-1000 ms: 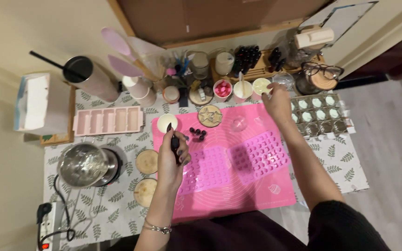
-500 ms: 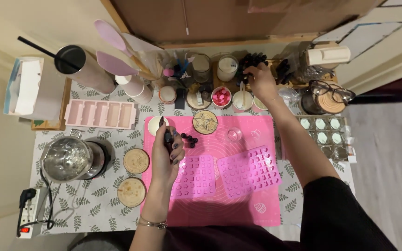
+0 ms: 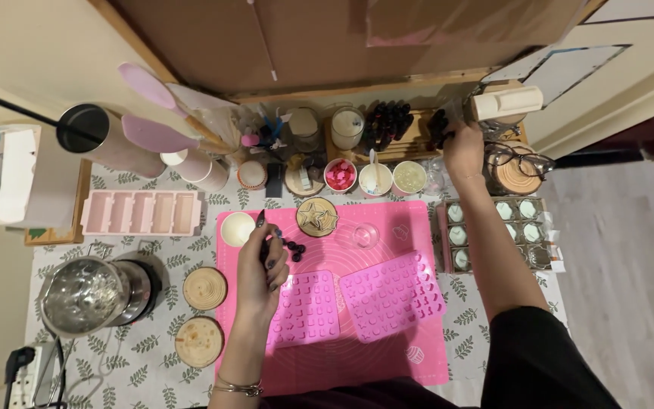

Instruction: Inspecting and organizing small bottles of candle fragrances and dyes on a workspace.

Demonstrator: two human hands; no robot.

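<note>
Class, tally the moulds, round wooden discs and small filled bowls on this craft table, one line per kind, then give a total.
Pink flat moulds on the mat: 2
Pale pink bar mould: 1
Round wooden discs left of the mat: 2
Small filled bowls: 3
Total: 8

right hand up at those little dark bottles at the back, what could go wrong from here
1. The right hand reaches over the small bowls to the dark bottles; the forearm could clip a bowl and spill it onto the pink mat.
2. The bottles stand packed together, so pulling one might topple its neighbours.
3. The left hand holds a thin tool above the dark beads; looking away, it may scatter them.
</note>
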